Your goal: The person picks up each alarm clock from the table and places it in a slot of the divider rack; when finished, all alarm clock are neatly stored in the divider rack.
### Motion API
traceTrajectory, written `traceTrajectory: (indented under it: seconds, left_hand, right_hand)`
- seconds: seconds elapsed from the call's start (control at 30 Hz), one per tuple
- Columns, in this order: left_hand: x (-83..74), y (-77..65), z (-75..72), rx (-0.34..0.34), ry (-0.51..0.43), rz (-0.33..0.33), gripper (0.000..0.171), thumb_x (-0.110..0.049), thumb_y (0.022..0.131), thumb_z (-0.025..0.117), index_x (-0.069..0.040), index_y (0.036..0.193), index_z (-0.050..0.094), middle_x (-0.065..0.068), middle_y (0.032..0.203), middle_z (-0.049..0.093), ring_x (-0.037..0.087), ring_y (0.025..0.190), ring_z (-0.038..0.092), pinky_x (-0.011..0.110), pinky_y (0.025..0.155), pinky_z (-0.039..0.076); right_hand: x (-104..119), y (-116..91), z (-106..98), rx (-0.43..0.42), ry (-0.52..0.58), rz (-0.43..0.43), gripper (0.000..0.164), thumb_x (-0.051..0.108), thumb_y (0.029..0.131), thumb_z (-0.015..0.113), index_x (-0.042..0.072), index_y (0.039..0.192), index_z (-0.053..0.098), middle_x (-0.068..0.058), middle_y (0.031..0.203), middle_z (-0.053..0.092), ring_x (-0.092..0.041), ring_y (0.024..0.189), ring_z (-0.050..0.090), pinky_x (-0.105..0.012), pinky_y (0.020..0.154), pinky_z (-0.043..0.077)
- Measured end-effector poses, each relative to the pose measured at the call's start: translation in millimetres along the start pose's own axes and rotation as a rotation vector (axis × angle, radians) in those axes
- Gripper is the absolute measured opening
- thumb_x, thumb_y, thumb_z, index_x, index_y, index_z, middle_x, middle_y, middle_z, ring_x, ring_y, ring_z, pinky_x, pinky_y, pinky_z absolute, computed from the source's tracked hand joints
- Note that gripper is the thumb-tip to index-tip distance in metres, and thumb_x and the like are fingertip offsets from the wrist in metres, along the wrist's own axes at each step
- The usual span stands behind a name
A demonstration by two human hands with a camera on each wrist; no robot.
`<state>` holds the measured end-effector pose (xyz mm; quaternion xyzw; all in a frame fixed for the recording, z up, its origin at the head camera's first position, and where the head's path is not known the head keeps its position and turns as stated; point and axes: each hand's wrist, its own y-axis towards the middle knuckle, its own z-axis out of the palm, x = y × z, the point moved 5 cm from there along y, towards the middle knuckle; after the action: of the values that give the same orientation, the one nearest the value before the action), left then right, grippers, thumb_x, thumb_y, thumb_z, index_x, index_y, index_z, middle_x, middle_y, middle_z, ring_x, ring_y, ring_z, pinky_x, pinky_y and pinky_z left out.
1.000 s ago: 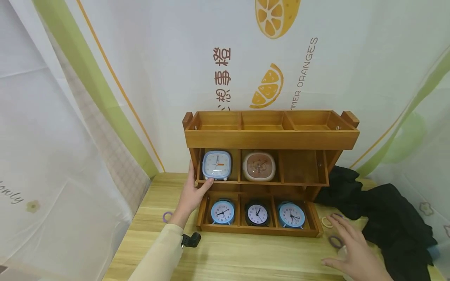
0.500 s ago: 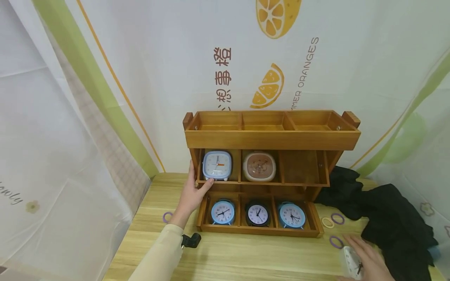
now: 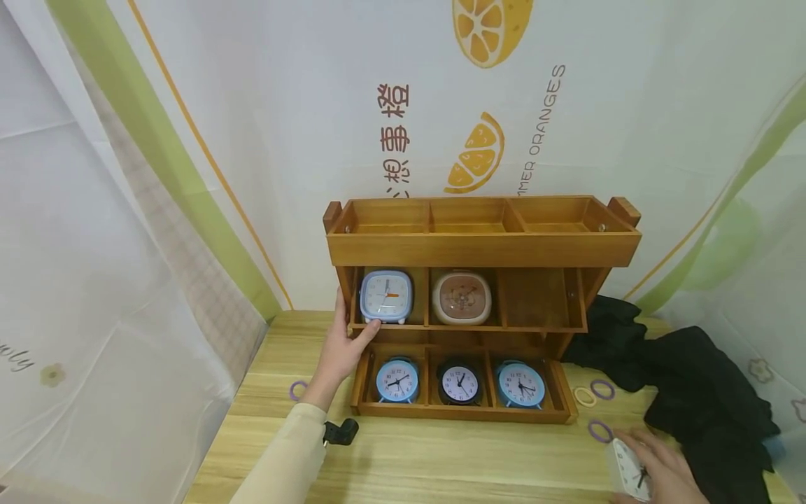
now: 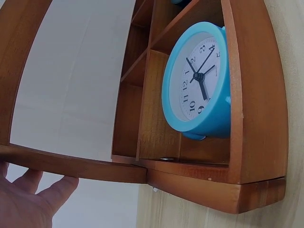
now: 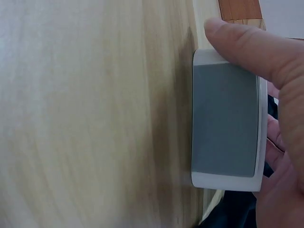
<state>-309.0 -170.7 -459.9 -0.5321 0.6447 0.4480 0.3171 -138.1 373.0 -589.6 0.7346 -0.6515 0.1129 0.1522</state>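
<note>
My left hand (image 3: pixel 343 357) grips the left side of a wooden shelf (image 3: pixel 485 250), thumb at the middle tier's front edge. The left wrist view shows its fingers (image 4: pixel 61 187) against a wooden side piece. At the lower right, my right hand (image 3: pixel 667 469) holds a white square alarm clock (image 3: pixel 625 467) over the table. The right wrist view shows its thumb along one edge and the clock's grey panel (image 5: pixel 225 118). On the middle tier sit a blue-rimmed clock (image 3: pixel 386 296) and a brown-faced clock (image 3: pixel 462 299). Below stand two light blue clocks (image 3: pixel 397 380) and a black clock (image 3: pixel 459 383).
Purple rings (image 3: pixel 600 431) and a cream ring (image 3: pixel 584 397) lie right of the shelf, and another purple ring (image 3: pixel 298 390) lies left. Black cloth (image 3: pixel 699 392) is bunched on the right. A printed white curtain (image 3: pixel 302 140) hangs behind the wooden table (image 3: pixel 441 455).
My right hand has moved down and right from beside the rings, and now holds the white alarm clock. My left hand stays on the shelf. The head view has shifted slightly.
</note>
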Motion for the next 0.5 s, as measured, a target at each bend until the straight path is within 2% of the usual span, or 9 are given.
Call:
traceTrajectory:
  seconds: [0.23,0.4,0.5]
  left_hand:
    - [1.3,0.4,1.0,0.003,0.013,-0.004,0.107,-0.044,0.100,0.070,-0.022,0.169,-0.008,0.013,0.174,0.005,0.043,0.156,0.020,0.060,0.118,0.034]
    - [1.0,0.7,0.9,0.002,0.012,-0.006,0.107,-0.045,0.100,0.071,-0.025,0.169,-0.009,0.012,0.174,0.006,0.042,0.156,0.022,0.059,0.118,0.034]
    - [1.5,0.7,-0.6,-0.002,0.007,-0.001,0.107,-0.043,0.100,0.071,-0.023,0.169,-0.008,0.013,0.174,0.005,0.043,0.156,0.020,0.060,0.119,0.033]
  right_hand:
    - [8,1,-7,0.043,-0.034,0.044,0.097,0.058,0.069,0.092,-0.001,0.139,0.058,-0.027,0.132,0.056,-0.050,0.115,0.054,-0.071,0.088,0.045]
    - [22,5,-17,0.066,-0.025,0.079,0.099,0.061,0.072,0.089,-0.001,0.142,0.057,-0.029,0.133,0.055,-0.051,0.116,0.050,-0.073,0.090,0.042]
    - [36,11,-29,0.014,0.002,0.063,0.098,0.057,0.070,0.092,-0.001,0.142,0.058,-0.029,0.134,0.054,-0.050,0.118,0.046,-0.070,0.092,0.038]
